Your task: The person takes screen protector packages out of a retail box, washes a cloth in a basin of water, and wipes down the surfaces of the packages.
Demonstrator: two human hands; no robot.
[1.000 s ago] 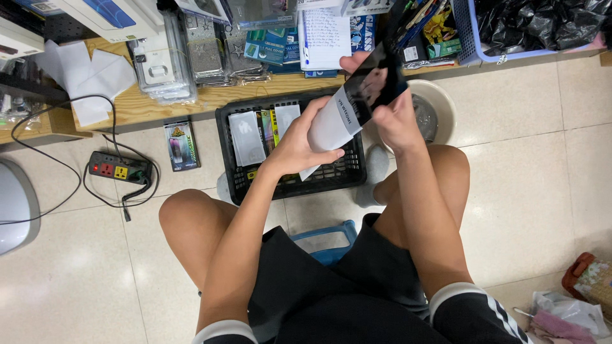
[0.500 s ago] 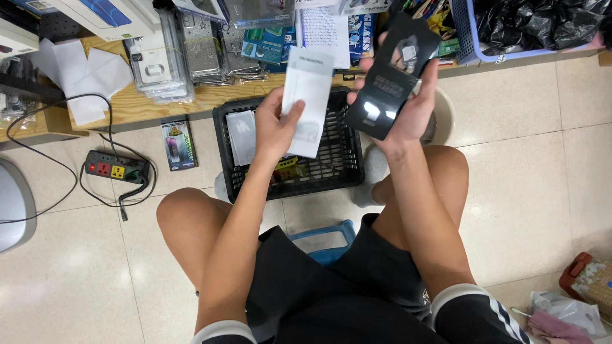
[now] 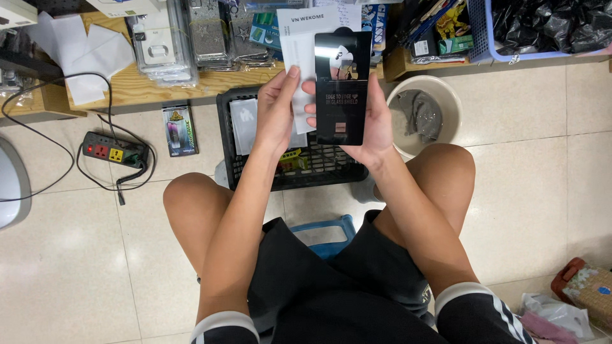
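Hands are raised side by side above a black basket (image 3: pixel 255 172) on the floor. Right hand (image 3: pixel 373 124) has its grip closed around a flat black package (image 3: pixel 342 89). Left hand (image 3: pixel 277 111) pinches a white paper sleeve (image 3: pixel 296 54) just behind that package.

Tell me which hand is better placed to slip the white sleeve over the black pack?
Left, probably. The left hand already pinches the white sleeve right beside the black pack, which the right hand holds from behind.

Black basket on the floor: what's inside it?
Inside the black basket: a white sleeve and a yellow-green packet. The left hand and forearm cover the middle; anything beneath is hidden.
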